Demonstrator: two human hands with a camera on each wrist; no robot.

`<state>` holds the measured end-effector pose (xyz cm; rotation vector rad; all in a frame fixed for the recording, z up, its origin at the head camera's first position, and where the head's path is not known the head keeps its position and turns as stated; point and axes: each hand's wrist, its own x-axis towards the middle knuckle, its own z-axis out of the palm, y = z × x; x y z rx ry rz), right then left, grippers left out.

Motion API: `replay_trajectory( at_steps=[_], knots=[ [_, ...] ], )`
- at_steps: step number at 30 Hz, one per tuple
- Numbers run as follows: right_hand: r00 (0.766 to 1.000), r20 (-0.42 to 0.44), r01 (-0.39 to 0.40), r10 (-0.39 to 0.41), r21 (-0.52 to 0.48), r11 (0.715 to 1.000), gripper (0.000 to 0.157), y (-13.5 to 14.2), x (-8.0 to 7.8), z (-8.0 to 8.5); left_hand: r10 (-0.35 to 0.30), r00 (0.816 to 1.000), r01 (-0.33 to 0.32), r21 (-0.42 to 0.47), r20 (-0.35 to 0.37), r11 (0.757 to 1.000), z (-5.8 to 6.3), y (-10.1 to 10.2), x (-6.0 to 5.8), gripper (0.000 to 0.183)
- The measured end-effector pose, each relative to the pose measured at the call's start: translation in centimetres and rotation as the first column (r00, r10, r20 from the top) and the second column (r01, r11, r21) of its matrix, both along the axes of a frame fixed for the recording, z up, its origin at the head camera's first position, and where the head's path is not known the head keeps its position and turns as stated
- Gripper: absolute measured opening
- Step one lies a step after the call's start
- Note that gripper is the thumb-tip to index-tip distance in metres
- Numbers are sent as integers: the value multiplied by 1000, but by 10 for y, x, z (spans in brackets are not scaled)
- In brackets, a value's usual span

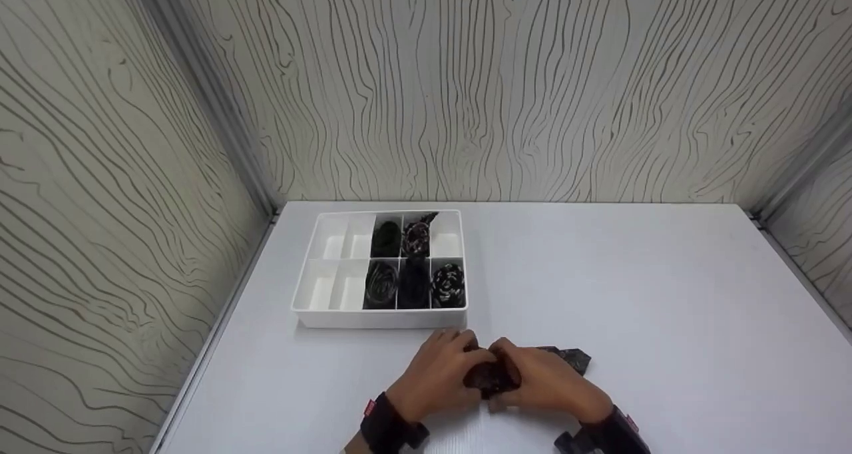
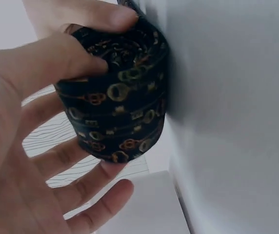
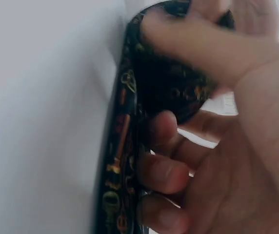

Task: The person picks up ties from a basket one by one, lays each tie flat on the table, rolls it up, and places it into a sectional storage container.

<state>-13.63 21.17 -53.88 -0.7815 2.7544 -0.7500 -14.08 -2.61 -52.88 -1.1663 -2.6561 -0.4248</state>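
A dark necktie [image 1: 491, 378] patterned with gold and orange keys is partly rolled up on the white table. My left hand [image 1: 439, 374] holds the roll from the left; in the left wrist view its thumb lies at the top edge of the roll [image 2: 115, 112] and its fingers curve around the side. From the right, my right hand [image 1: 549, 382] grips the same roll. A flat length of the tie [image 3: 115, 170] runs out under the right fingers in the right wrist view. Its pointed end [image 1: 576, 359] shows beyond the right hand in the head view.
Behind the hands, to the left, stands a white divided box [image 1: 379, 319]. Several of its compartments hold dark rolled ties, among them a black-and-white patterned roll [image 1: 448, 285] at the front right. Wood-grain panels [image 1: 466, 88] enclose the table [image 1: 632, 274] at the back and sides.
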Motion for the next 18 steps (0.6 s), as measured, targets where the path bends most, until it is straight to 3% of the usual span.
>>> replay_trajectory(
  at_steps=[4, 11, 18],
  knots=[
    [1000, 26, 15, -15, 8, 1000, 88, 2, -1, 0, 35, 999, -35, -23, 1, 999, 1, 0, 0, 45],
    [1000, 0, -20, 20, -22, 1000, 54, 1, -2, -2, 18, 1000, -18, -22, -7, 1000, 3, 1, 2, 50],
    [998, -57, -12, 11, -19, 1000, 58, 1, -1, -1, 11, 1000, -11, -10, -13, 1000, 3, -1, 0, 43]
  ],
)
